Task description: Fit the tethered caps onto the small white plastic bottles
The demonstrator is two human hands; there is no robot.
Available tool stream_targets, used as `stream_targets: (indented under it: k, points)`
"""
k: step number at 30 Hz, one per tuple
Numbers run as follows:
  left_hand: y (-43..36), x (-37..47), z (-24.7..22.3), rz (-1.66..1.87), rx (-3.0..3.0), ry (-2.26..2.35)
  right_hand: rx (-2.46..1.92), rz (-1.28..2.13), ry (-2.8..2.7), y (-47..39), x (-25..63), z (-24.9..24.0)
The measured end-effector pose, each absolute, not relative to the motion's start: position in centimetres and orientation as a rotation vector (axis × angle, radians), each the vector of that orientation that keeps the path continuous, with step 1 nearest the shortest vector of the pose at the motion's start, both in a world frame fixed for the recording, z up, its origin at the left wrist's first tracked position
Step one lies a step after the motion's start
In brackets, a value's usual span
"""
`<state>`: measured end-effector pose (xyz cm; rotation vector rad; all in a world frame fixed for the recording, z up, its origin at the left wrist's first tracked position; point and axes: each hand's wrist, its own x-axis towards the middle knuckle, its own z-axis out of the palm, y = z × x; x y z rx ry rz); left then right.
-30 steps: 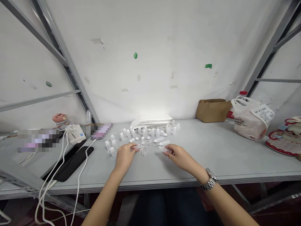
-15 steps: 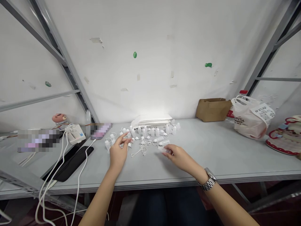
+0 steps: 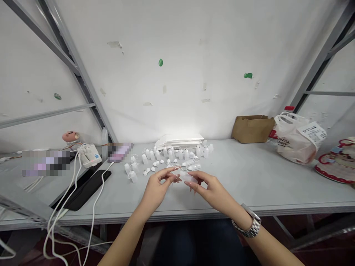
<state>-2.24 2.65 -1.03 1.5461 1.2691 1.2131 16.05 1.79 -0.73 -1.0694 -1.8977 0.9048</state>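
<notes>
My right hand (image 3: pixel 212 187) is closed round a small translucent squeeze bottle (image 3: pixel 187 176), held tilted above the table's front half. At the bottle's neck end, the fingers of my left hand (image 3: pixel 158 187) are pinched together. A thin white loop (image 3: pixel 176 169) shows by the left fingertips; what exactly they grip is too small to make out. Just beyond my hands lie small white caps (image 3: pixel 153 169) and another bottle (image 3: pixel 194 167) on its side. Several similar bottles (image 3: pixel 181 154) stand upright farther back, with a few more bottles (image 3: pixel 133 177) at the left.
White flat sheets (image 3: pixel 180 140) are stacked against the wall. On the left are a black power bank (image 3: pixel 85 190), white cables (image 3: pixel 95 201) and a phone (image 3: pixel 119 152). A brown box (image 3: pixel 252 129), a plastic bag (image 3: pixel 295 142) and a patterned bag (image 3: pixel 337 162) stand at the right.
My left hand has left the caps, moved right and toward me, and come together with my right hand at the bottle. The bottle is now raised slightly between both hands.
</notes>
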Motion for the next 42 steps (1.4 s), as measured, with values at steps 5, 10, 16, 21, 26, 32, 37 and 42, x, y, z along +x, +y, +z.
stream_targets:
  k: [5,10,16,21,26,32,37,42]
  points:
    - [1.9,-2.2,-0.6,1.168,1.674,1.334,-1.079,0.87,-1.896,1.6,15.9,-0.7]
    - [1.7,-2.3,-0.8,1.21,1.789,1.287,-1.098,0.804,-1.887,1.8,15.9,-1.3]
    - [1.2,-2.2,-0.4,1.215,1.787,1.245,-1.121,0.762,-1.869,2.1,15.6,-1.8]
    - [1.1,-2.1,0.1,1.273,1.594,1.203,-1.088,0.663,-1.865,2.0,15.3,-1.9]
    - [1.3,-2.0,0.1,1.4,1.388,1.152,-1.043,0.524,-1.85,1.1,14.8,-2.0]
    - [1.2,-1.5,-0.3,1.381,1.201,1.005,-0.901,0.295,-1.851,0.3,14.4,-2.3]
    - [1.0,-1.2,-0.5,1.368,1.088,0.896,-0.817,0.111,-1.863,0.2,14.3,-2.6]
    - [0.8,-0.7,-0.3,1.336,0.987,0.772,-0.775,-0.016,-1.897,0.1,14.3,-3.0]
